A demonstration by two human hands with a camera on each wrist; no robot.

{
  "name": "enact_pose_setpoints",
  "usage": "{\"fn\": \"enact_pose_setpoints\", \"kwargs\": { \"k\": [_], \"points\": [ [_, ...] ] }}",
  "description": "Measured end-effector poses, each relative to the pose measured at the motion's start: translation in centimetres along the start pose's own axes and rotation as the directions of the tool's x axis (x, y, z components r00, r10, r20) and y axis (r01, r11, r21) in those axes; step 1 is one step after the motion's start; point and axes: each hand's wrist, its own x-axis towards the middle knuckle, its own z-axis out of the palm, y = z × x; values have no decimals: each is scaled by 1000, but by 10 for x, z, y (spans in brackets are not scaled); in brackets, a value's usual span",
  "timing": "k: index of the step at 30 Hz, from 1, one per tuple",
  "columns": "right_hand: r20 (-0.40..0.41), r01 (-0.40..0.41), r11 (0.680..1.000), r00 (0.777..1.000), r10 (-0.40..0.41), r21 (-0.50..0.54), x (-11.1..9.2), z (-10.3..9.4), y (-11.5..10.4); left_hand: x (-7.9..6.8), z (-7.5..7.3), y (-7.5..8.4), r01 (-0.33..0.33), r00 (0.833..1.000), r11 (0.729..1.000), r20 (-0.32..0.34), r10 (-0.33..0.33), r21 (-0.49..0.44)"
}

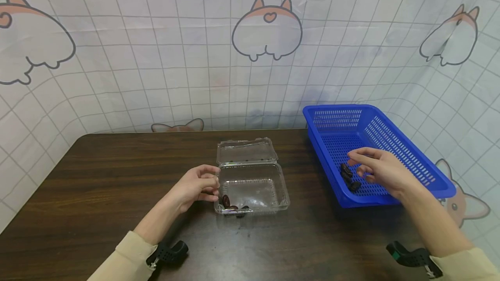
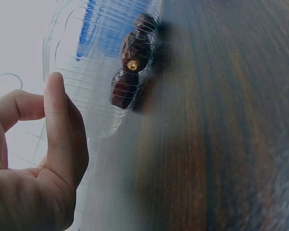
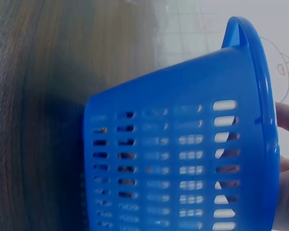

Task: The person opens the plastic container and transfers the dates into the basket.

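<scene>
Left hand (image 1: 197,185) pinches clear container (image 1: 254,192) at rim (dates (image 1: 226,201) inside); right hand (image 1: 379,169) over dark fruit (image 1: 346,174) in blue basket (image 1: 371,200), fingers loosely apart.

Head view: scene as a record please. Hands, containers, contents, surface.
left: left hand holds the left edge of the clear container
right: right hand over the blue basket, no held item visible
lid: clear lid, open, hinged at the far side
container contents: a few dark dates, near-left corner
basket contents: dark clump, near-left part, count unclear
surface: brown table
</scene>
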Motion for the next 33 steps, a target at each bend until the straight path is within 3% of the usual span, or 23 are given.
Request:
{"fn": "enact_pose_setpoints", "kwargs": {
  "k": [9,17,26,33],
  "points": [
    [34,104,994,994,-105,21,3,20,-19,0,0,-1,-1,1000,1000,-2,1,-1],
    [111,206,978,972,-207,22,8,48,-38,0,0,0,1,1000,1000,-2,-1,-4],
    [269,194,979,942,-202,57,22,83,-49,0,-1,0,5,1000,1000,-3,-5,-4],
    [372,206,977,904,-209,48,36,105,-51,0,-1,0,7,1000,1000,-1,-7,-3]
  ]
}}
